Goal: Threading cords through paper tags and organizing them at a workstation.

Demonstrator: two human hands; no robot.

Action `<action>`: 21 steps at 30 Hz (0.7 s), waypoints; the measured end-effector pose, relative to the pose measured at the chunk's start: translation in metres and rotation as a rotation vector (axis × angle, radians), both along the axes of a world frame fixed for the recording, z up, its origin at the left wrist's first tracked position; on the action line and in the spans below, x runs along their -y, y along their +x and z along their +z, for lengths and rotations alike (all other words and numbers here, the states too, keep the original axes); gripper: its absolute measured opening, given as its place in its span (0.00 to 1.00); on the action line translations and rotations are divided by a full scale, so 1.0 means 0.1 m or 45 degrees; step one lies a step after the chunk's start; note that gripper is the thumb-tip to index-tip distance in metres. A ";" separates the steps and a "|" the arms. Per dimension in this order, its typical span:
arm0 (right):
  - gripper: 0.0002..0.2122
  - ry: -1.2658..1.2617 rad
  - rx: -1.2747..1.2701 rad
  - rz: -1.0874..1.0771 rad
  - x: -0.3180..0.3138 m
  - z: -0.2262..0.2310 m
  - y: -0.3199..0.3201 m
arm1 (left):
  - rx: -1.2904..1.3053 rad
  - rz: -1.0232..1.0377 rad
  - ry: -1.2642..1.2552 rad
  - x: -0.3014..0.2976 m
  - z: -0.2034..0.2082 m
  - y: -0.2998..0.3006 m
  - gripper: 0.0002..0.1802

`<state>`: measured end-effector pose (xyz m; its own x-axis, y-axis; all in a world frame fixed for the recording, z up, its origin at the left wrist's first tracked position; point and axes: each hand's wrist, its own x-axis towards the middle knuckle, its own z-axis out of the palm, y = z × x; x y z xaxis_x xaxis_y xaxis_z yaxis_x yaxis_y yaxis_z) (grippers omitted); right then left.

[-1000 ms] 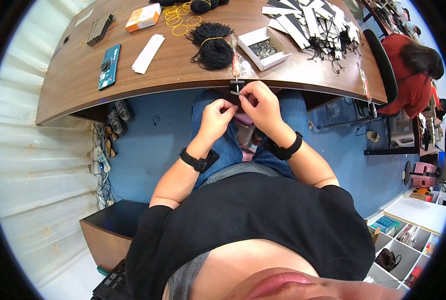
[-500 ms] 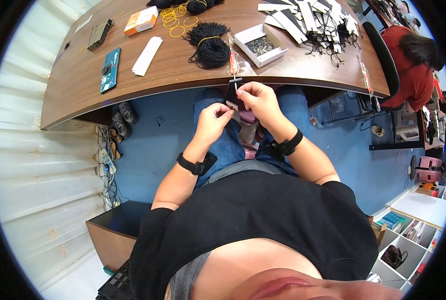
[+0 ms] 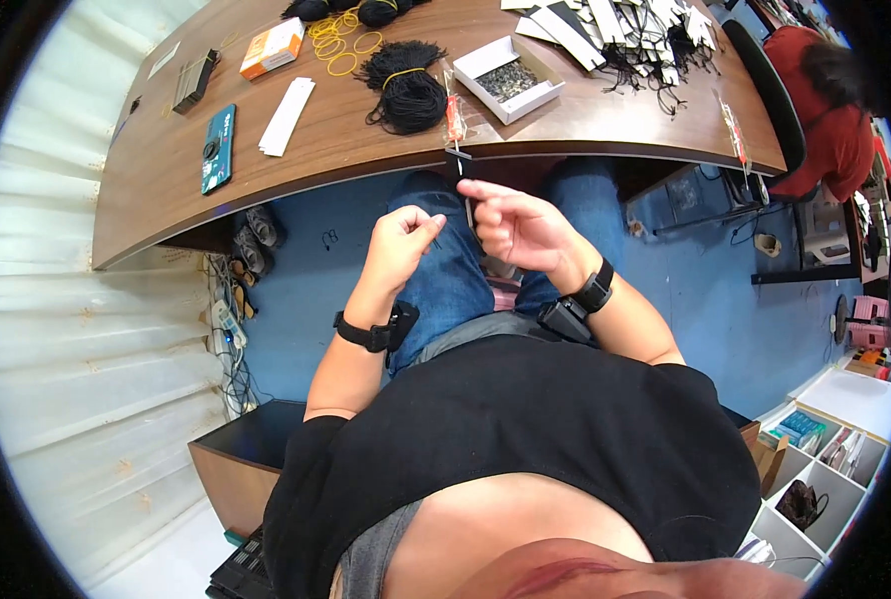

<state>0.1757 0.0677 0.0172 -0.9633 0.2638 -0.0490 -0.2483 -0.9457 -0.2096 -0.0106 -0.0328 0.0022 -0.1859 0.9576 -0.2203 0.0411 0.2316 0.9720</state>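
Both my hands are raised over my lap, just short of the table edge. My left hand (image 3: 402, 247) is closed in a pinch; a fine dark end shows by the fingertips, too small to name. To its right, my right hand (image 3: 521, 228) has the index finger stretched toward the left and the others curled. Beside those curled fingers is a narrow dark strip (image 3: 469, 212), seen nearly edge-on; whether they grip it is hidden. A slim metal tool with a red part (image 3: 454, 120) sticks out over the table edge, ending in a small dark crosspiece (image 3: 458, 155) above my right fingertip.
On the brown table (image 3: 355, 165) lie a black cord bundle (image 3: 412, 100), a white box of small pieces (image 3: 510, 82), white strips (image 3: 288, 118), a teal case (image 3: 219, 150), yellow bands (image 3: 342, 62) and a heap of corded tags (image 3: 620, 40). A person in red (image 3: 815, 120) sits at right.
My hands have moved apart; the left went left and down, the right opened its pinch and stretched its index finger. The dark piece between them has turned narrow. The view shifted slightly.
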 end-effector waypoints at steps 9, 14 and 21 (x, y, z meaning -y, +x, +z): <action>0.19 1.636 0.778 -0.304 0.29 0.12 -0.01 | 1.019 -0.172 -0.019 -0.08 -0.04 0.18 0.09; 0.14 2.519 0.899 -0.995 0.31 -0.08 -0.09 | 1.060 0.036 -0.118 -0.05 -0.08 0.24 0.09; 0.07 2.736 1.060 -1.002 0.36 0.00 -0.09 | 1.149 -0.126 -0.079 -0.03 -0.05 0.20 0.09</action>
